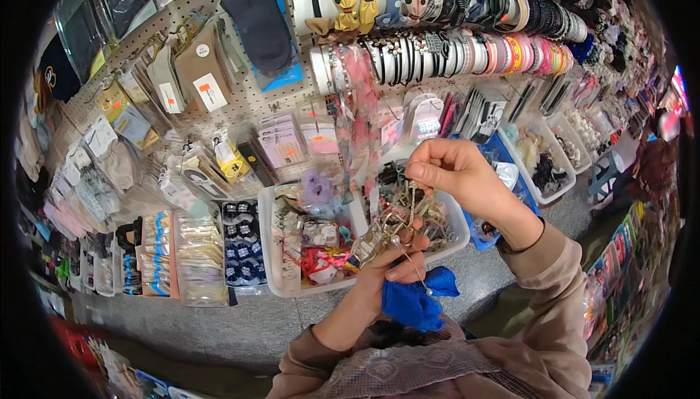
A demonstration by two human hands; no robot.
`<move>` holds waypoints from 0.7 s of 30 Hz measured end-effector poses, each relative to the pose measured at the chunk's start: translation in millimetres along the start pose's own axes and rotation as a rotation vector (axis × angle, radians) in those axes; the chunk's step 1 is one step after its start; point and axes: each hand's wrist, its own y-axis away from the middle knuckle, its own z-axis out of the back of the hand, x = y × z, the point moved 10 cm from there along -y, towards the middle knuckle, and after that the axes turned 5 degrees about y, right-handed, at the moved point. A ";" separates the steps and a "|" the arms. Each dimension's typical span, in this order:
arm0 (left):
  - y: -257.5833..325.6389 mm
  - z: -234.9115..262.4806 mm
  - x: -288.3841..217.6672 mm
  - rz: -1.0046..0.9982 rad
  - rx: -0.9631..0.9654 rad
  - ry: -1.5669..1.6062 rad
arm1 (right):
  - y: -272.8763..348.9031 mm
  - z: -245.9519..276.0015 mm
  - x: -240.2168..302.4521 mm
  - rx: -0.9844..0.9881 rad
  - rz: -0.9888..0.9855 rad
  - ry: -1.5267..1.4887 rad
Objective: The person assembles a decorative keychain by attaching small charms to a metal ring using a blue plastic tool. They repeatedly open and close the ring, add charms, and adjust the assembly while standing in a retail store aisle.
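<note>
Above the bins, my left hand (372, 282) is closed round a bunch of small jewellery-like pieces, partly in clear wrapping (377, 241). A bright blue cloth bow (417, 306) hangs below its fingers, with a thin strand carrying a pearl-like bead (428, 292) lying over it. My right hand (459, 178) is raised just above and to the right, thumb and forefinger pinched on the upper end of a thin gold-coloured chain (413, 201). The chain runs down toward the bunch in my left hand. Its lower end is lost among the pieces.
A white bin (273, 271) of small packaged accessories stands below, beside a box of navy scrunchies (243, 244). To the right are a blue basket (526, 193) and another white bin (565, 189). Headbands on rolls (437, 60) and packaged socks (259, 31) hang on the pegboard behind.
</note>
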 end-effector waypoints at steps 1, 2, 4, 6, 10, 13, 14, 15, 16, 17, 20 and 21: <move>-4.8 -0.9 3.0 0.011 0.009 -0.014 | -1.5 3.5 -2.0 0.007 -0.016 -0.007; -8.6 -1.4 4.3 0.001 0.005 0.001 | -2.4 7.4 -2.6 0.010 -0.012 -0.015; -14.8 -4.6 5.1 -0.021 -0.001 0.024 | -5.8 12.7 -2.6 0.032 0.028 -0.043; -20.5 -7.2 3.8 -0.045 -0.025 -0.041 | -12.6 11.5 -11.6 0.102 -0.018 -0.011; -23.0 -17.6 -4.2 -0.119 -0.036 -0.125 | -23.2 -13.2 -22.3 0.333 -0.095 0.140; -8.5 -25.8 -17.4 -0.246 -0.058 -0.202 | -31.4 -34.4 -2.0 0.351 0.067 0.296; -0.7 -24.7 -21.8 -0.286 -0.103 -0.208 | -31.9 -41.2 10.9 0.353 0.157 0.353; 7.5 -25.8 -25.8 -0.326 -0.124 -0.223 | -31.9 -49.8 25.8 0.354 0.275 0.404; 16.5 -28.0 -30.2 -0.369 -0.136 -0.243 | -32.2 -63.1 37.9 0.391 0.373 0.411; 27.9 -24.7 -34.8 -0.411 -0.209 -0.274 | -30.9 -76.2 52.3 0.424 0.498 0.412; 56.6 -25.7 -49.8 -0.547 -0.252 -0.277 | -28.0 -115.3 73.2 0.550 0.652 0.439; 65.7 -29.7 -55.9 -0.578 -0.227 -0.318 | -27.9 -130.0 78.2 0.593 0.712 0.459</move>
